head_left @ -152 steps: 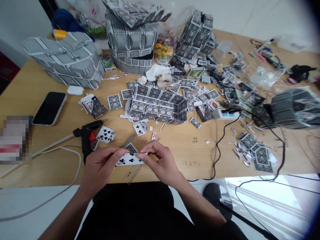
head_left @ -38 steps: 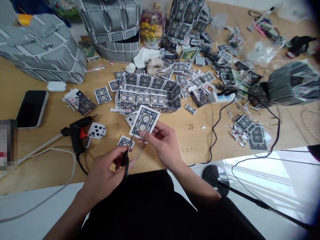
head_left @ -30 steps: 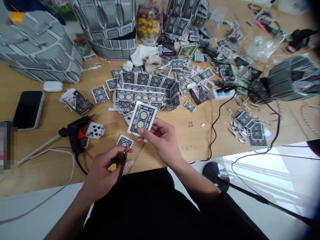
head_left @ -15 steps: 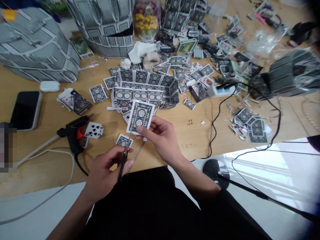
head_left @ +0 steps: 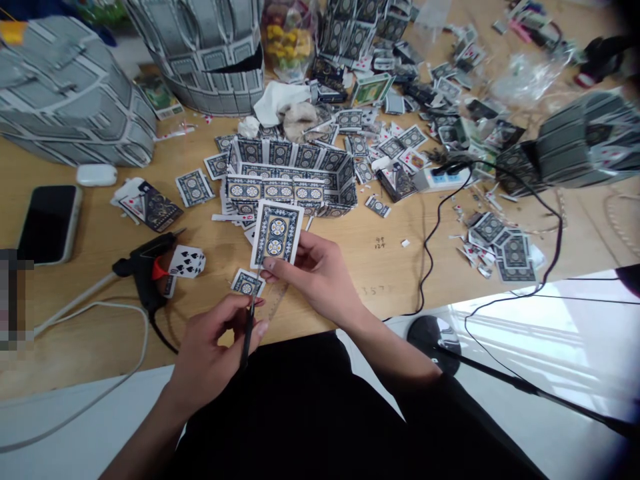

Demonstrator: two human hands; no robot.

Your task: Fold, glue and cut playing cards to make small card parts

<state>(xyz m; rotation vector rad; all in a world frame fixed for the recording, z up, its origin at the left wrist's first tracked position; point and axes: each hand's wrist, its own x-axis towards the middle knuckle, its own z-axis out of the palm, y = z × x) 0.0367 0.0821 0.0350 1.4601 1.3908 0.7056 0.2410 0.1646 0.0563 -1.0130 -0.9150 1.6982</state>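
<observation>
My right hand (head_left: 315, 277) pinches the lower edge of a playing card (head_left: 277, 235), held upright with its blue patterned back toward me, just above the wooden table (head_left: 360, 267). My left hand (head_left: 213, 350) grips black-handled scissors (head_left: 249, 323), whose blades point up at the card's bottom left edge. A clear ruler (head_left: 274, 303) lies on the table under both hands. A small cut piece of card (head_left: 247, 283) rests beside the scissor blades.
A box built of cards (head_left: 293, 177) stands behind the held card. A black glue gun (head_left: 145, 270) and a spade card (head_left: 186, 261) lie at the left, a phone (head_left: 50, 223) further left. Loose cards, grey card structures (head_left: 75, 120) and black cables (head_left: 435, 233) cover the rest.
Five seconds ago both hands pressed a club card flat on the table. Since then my right hand raised a card back-side out, my left hand took up the scissors, and the card turned more upright.
</observation>
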